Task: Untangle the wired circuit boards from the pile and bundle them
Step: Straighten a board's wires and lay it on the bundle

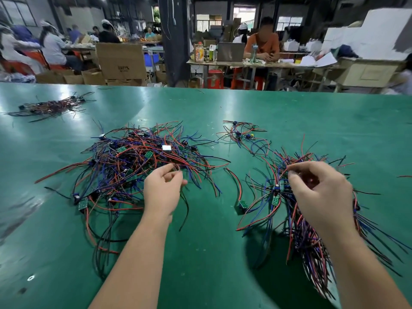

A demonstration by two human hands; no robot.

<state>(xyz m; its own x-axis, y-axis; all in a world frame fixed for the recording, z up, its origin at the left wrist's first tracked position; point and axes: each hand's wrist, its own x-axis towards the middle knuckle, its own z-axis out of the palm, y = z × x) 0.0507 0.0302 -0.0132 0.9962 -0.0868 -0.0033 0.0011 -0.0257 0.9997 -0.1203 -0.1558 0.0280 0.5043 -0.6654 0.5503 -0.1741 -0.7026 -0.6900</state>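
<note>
The tangled pile (pixel 133 161) of wired circuit boards lies just beyond the left hand (pixel 162 190), whose thumb and forefinger pinch a black wire (pixel 186 210) at its near edge. The right hand (pixel 321 192) curls its fingers round a bundle (pixel 307 237) that trails below them. All rests on a green table (pixel 211 253) in a busy workshop. There are four heaps, counting a small cluster (pixel 243 134) and a far heap (pixel 51 107) beyond the fingers

Entry 1: cardboard box (pixel 121 61), far beyond the left hand (pixel 162 188). We read blurred dark print, perhaps "BPX". Nothing else legible.
</note>
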